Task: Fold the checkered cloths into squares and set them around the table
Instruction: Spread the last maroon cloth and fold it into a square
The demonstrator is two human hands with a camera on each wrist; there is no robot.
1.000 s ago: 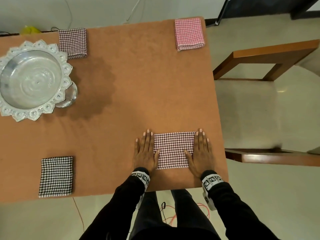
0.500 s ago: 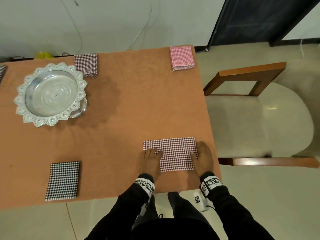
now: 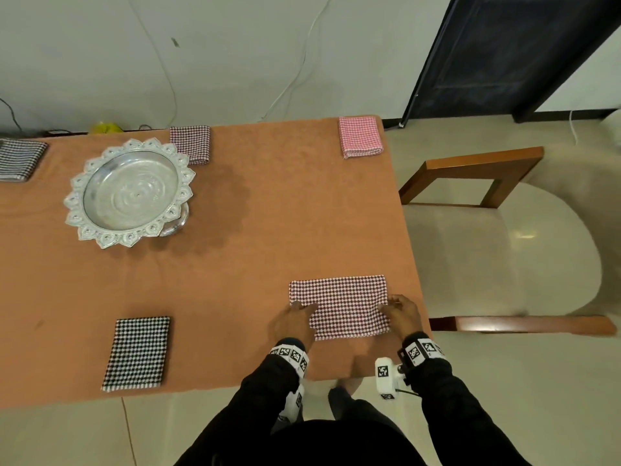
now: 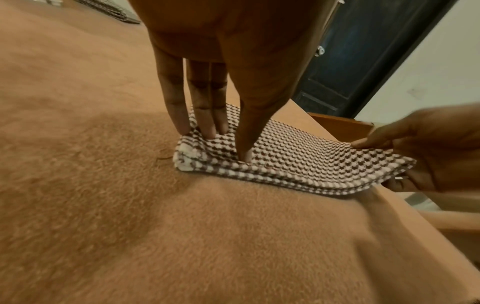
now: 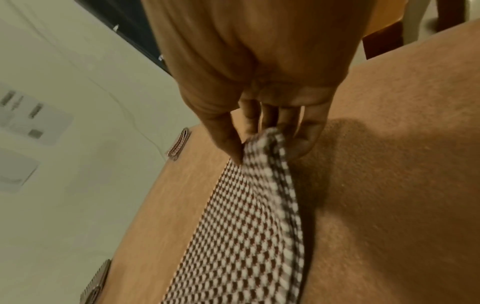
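Note:
A maroon-and-white checkered cloth (image 3: 339, 306) lies folded into a rectangle near the table's front right corner. My left hand (image 3: 304, 309) pinches its left end between thumb and fingertips (image 4: 202, 131), still down on the table. My right hand (image 3: 389, 306) pinches the right end, thumb on top and fingers underneath, and in the right wrist view that end of the cloth (image 5: 259, 185) is raised off the table. Both hands show in the left wrist view, the left hand (image 4: 221, 144) on the cloth (image 4: 298, 156) and the right hand (image 4: 376, 164) at its far end.
Folded cloths lie round the orange table (image 3: 268, 230): black-and-white (image 3: 137, 353) front left, maroon (image 3: 190, 144) and pink (image 3: 360, 136) at the back, a grey one (image 3: 18, 159) far left. A silver tray (image 3: 129, 191) stands back left. A chair (image 3: 487, 247) is close on the right.
Both hands lay flat over the cloth's ends a second ago. They have drawn back to the near corners and now pinch them, and the right end has come up. My view has tilted upward.

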